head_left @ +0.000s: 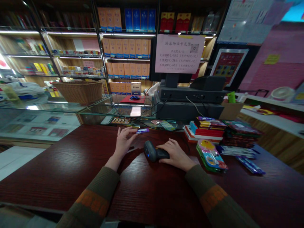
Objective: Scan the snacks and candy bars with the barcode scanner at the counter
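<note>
My left hand (125, 139) pinches a small purple packet (142, 130) by its left end, a little above the dark wooden counter (78, 167). To the right, my right hand (174, 153) is wrapped round the handle of a black barcode scanner (150, 151), which lies low over the counter with a blue light showing. The scanner's head points left, toward the space below the packet. A colourful blister-packed toy (211, 155) lies right of my right hand.
Stacked boxes (206, 126), dark packages (239, 133) and purple-blue packets (250, 165) occupy the counter's right side. Behind stand a glass display case (95, 109), a cash register (187, 95) with a pink sign (179, 53), and a wicker basket (79, 91). Cables trail across the glass.
</note>
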`<state>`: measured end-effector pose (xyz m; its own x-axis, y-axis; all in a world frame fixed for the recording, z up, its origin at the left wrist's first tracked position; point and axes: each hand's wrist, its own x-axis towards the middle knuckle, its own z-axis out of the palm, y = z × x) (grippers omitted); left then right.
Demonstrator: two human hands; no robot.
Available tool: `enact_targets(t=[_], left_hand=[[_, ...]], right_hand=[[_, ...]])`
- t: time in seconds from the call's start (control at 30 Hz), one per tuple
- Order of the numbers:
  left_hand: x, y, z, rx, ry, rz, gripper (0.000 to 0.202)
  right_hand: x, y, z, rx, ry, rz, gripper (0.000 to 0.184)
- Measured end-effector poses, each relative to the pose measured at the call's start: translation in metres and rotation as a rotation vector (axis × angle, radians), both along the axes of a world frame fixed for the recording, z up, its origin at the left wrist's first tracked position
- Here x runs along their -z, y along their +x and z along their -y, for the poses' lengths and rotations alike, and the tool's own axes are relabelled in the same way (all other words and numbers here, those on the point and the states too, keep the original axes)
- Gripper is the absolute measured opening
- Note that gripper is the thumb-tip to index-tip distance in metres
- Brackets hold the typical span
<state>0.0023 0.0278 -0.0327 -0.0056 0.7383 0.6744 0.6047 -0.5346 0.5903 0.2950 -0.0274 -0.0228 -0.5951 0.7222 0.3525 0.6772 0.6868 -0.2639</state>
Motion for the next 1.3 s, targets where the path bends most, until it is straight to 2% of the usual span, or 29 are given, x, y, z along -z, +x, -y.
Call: enact_targets(t=[0.17, 0.33, 0.57, 0.9, 1.17, 1.3], left_hand=[[-0.002, 0.000, 0.002, 0.018, 0.007, 0.012, 0.013], [-0.004, 0.002, 0.004, 0.017, 0.006, 0.013, 0.013], [-0.002, 0.003, 0.002, 0.026, 0.010, 0.006, 0.015], [-0.009, 0.014, 0.009, 0.053, 0.003, -0.008, 0.016], [-0.015, 0.028, 0.018, 0.107, 0.010, -0.016, 0.014], [-0.015, 0.035, 0.020, 0.137, -0.012, -0.006, 0.015]], right_hand=[[0.004, 0.002, -0.002, -0.002, -0.040, -0.003, 0.055], [-0.001, 0.004, 0.000, 0.025, -0.058, -0.034, 0.065], [-0.004, 0.000, -0.009, 0.116, -0.065, -0.286, 0.035], [-0.006, -0.019, -0.028, 0.166, -0.004, -0.496, 0.031], [-0.009, -0.029, -0.029, 0.163, 0.069, -0.543, 0.033], [-0.011, -0.031, -0.028, 0.189, 0.095, -0.594, 0.028]])
